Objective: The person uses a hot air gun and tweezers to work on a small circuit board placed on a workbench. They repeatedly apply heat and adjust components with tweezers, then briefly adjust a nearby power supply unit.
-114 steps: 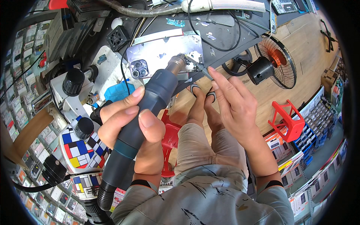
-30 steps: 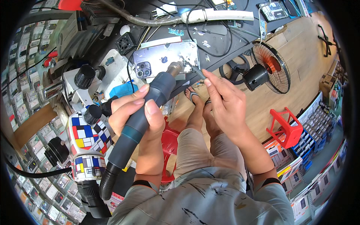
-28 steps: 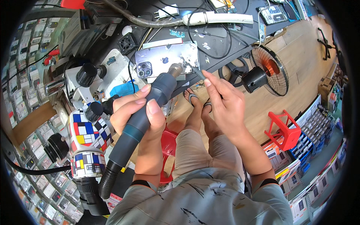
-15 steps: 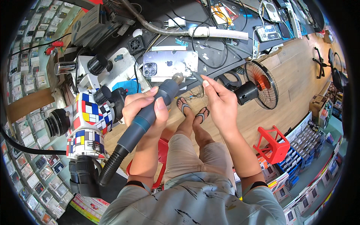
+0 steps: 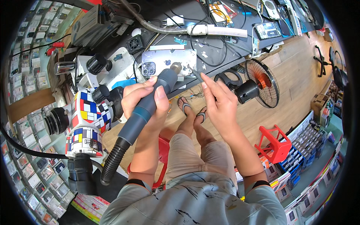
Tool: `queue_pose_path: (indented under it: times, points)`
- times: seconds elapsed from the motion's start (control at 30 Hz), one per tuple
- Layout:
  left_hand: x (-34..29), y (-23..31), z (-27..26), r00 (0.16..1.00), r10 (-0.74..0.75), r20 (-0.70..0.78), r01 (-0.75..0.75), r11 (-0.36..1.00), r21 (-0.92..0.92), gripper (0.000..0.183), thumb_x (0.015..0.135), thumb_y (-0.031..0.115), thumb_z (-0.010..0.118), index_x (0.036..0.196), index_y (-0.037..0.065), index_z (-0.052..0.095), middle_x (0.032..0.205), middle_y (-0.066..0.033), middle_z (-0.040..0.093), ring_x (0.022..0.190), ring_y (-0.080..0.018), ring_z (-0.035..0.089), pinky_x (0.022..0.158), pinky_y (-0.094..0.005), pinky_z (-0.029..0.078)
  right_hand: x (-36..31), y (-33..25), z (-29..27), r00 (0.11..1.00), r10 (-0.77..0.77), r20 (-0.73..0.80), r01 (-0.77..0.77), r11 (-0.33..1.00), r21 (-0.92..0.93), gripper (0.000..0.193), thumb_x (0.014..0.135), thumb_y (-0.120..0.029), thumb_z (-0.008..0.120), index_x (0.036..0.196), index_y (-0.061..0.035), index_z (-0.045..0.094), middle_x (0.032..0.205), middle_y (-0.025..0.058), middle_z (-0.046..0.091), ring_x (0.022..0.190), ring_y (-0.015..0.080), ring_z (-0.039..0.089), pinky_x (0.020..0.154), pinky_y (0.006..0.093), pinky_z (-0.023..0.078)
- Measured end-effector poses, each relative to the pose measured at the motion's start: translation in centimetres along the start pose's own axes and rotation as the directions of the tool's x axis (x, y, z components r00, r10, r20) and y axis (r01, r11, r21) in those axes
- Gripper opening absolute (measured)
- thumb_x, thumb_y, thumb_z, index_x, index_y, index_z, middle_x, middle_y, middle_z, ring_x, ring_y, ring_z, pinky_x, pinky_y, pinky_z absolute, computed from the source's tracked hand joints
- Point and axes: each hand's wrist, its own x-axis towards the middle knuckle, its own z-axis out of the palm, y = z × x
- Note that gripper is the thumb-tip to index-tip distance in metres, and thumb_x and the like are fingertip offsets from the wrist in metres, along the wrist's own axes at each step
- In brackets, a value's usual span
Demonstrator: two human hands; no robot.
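Observation:
My left hand (image 5: 132, 98) wraps round the dark grey handle of a hot air gun (image 5: 139, 113), thumb on top. Its metal nozzle (image 5: 176, 68) sits over the lower edge of a pale purple smartphone (image 5: 161, 57), which lies back up on the bench with its camera cluster at the left. Around the nozzle the back glass looks chipped, with dark patches. Between thumb and fingers, my right hand (image 5: 221, 103) pinches a slim grey tool (image 5: 196, 74); its tip is at the phone's right end. Whether that tip touches the glass I cannot tell.
Left of my arm stands a microscope (image 5: 87, 112) with a colourful block pattern. Cables, glass flakes and a white charger (image 5: 174, 21) lie on the dark bench (image 5: 240, 50). A black fan (image 5: 262, 82) is at the right, near a red stool (image 5: 275, 144).
The hot air gun's nozzle has moved forward, farther over the phone's back. My right hand and its slim tool have stayed nearly in place. The whole view has shifted slightly.

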Motion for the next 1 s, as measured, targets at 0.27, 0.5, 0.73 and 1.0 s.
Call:
queue_pose_path:
  times: [0.27,0.5,0.73,1.0]
  points:
    - [0.8,-1.3,1.8,1.000,-0.016,-0.012,0.015,0.993,-0.118,0.037,0.094,0.004,0.084,0.116,0.004,0.055,0.103,-0.0144,0.070,0.095,-0.0252,0.076,0.092,-0.0390,0.064,0.4,1.1,-0.4,0.999,-0.045,0.013,0.046,0.994,-0.094,0.031,0.102,-0.003,0.076,0.132,-0.0022,0.078,0.080,0.0132,0.061,0.061,0.0304,0.062,0.059,0.0411,0.052]
    - [1.6,-2.2,2.8,1.000,0.007,-0.011,-0.008,0.997,-0.082,0.025,0.097,0.007,0.077,0.108,-0.001,0.056,0.093,-0.0154,0.063,0.086,-0.0269,0.073,0.087,-0.0448,0.069,0.3,1.9,0.2,0.992,-0.125,0.022,0.126,0.967,-0.222,0.039,0.097,-0.002,0.079,0.136,-0.0048,0.077,0.083,0.0114,0.061,0.062,0.0301,0.063,0.058,0.0419,0.053]
    - [2.1,-2.7,3.0,1.000,-0.027,-0.004,0.027,0.997,-0.073,0.024,0.097,0.007,0.078,0.106,-0.001,0.056,0.091,-0.0164,0.066,0.085,-0.0267,0.075,0.086,-0.0419,0.067,0.2,2.2,0.5,0.985,-0.169,0.038,0.173,0.949,-0.263,0.050,0.090,0.001,0.081,0.139,-0.0043,0.076,0.086,0.0099,0.059,0.062,0.0290,0.063,0.057,0.0418,0.054]
    - [2.4,-3.3,3.0,0.996,-0.090,-0.021,0.086,0.982,-0.169,0.033,0.093,0.003,0.084,0.109,0.002,0.055,0.092,-0.0139,0.068,0.086,-0.0250,0.074,0.088,-0.0389,0.066,0.4,1.8,0.2,0.969,-0.222,0.112,0.248,0.887,-0.389,0.057,0.086,0.003,0.080,0.143,0.0005,0.073,0.085,0.0090,0.056,0.062,0.0262,0.063,0.056,0.0402,0.053]
